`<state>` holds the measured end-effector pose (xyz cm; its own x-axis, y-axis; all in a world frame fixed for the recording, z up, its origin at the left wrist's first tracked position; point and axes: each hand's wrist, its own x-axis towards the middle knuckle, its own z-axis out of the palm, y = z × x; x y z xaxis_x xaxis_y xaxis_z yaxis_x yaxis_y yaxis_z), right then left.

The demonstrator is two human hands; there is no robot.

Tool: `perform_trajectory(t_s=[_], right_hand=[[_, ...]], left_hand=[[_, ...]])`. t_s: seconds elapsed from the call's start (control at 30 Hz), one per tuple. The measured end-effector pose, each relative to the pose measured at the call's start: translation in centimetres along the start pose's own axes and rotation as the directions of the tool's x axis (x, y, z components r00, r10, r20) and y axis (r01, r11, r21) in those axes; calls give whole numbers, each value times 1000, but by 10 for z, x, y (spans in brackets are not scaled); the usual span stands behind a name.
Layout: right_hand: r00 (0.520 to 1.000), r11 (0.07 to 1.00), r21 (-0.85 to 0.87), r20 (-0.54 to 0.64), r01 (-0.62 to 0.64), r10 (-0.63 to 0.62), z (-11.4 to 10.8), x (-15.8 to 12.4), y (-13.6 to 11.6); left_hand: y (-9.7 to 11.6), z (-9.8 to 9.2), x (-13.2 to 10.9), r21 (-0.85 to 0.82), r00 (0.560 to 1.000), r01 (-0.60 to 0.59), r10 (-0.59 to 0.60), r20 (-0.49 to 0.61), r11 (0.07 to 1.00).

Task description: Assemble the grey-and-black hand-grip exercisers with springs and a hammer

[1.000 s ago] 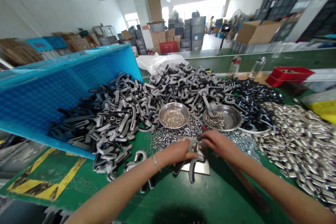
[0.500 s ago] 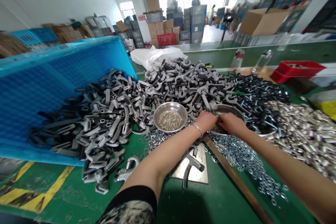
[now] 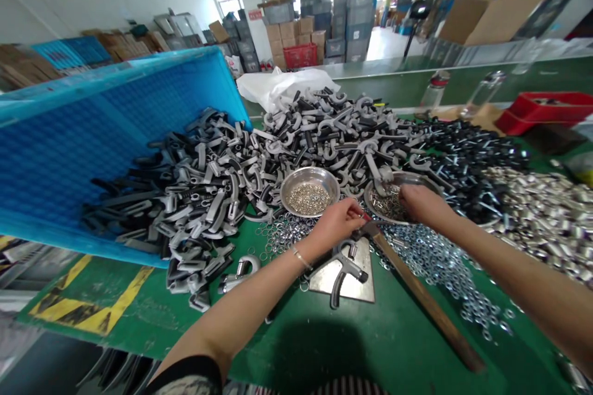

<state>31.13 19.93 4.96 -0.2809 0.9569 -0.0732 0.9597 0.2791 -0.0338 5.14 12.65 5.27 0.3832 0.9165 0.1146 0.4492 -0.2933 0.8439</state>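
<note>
My left hand [image 3: 341, 221] is over the bench beside the hammer head, its fingers pinched; I cannot make out what they hold. My right hand [image 3: 424, 205] reaches into the right metal bowl [image 3: 438, 184] of small metal pins [image 3: 388, 202]. Its fingers are curled together, their tips hidden. Below my left hand, a grey part with a curved handle and spring [image 3: 345, 274] lies on a flat metal plate [image 3: 319, 284]. A hammer [image 3: 424, 299] with a wooden handle lies diagonally to its right. Tiny brass-coloured pieces [image 3: 309, 199] fill the left metal bowl [image 3: 288, 180].
Grey handle parts [image 3: 319, 129] are heaped at the back and spill from a tipped blue crate [image 3: 115, 105]. Metal nuts [image 3: 440, 271], black-headed bolts [image 3: 472, 154] and silver cylinders [image 3: 546, 216] lie at right. Bottles [image 3: 484, 94] and a red bin [image 3: 542, 112] stand behind.
My left hand has left the right bowl, moving left and nearer to me, apart from my right hand. The right hand stays at the bowl. The view has shifted slightly.
</note>
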Motion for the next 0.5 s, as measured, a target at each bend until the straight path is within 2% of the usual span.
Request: perform_trajectory(t_s=[0.07,0.13,0.17,0.2,0.27,0.3,0.37,0.43,0.5], right_hand=[[996,997,56,-79,48,-43,-9,-10,-3],[986,981,161,-144,110,-87,-14,-28,-17],[982,954,267,-160,138,-97,-15,-39,-28],[983,899,411,-156,152,-96,-13,-50,-41],[995,665,741,-59,94,-75,-2,-74,-67],[997,528,849,19,26,-78,7,-84,-78],[985,342,936,132,-87,-112,26,-100,-96],[977,251,957,179,-144,-119,43,-109,-106],[977,210,962,196,-176,-78,55,-115,-111]], left_hand=[[-12,-11,-39,-87,997,79,-80,-15,993],[-22,-15,-69,-43,992,127,-128,-19,991],[-26,-14,-78,1,991,131,-131,-29,991],[-29,-11,-85,53,992,125,-123,-43,991],[-31,-3,-89,174,993,101,-87,-83,980],[-30,1,-88,240,993,90,-68,-100,967],[-28,8,-83,372,993,77,-38,-111,925],[-26,13,-79,491,995,50,-2,-97,870],[-25,15,-78,584,998,0,41,-56,811]])
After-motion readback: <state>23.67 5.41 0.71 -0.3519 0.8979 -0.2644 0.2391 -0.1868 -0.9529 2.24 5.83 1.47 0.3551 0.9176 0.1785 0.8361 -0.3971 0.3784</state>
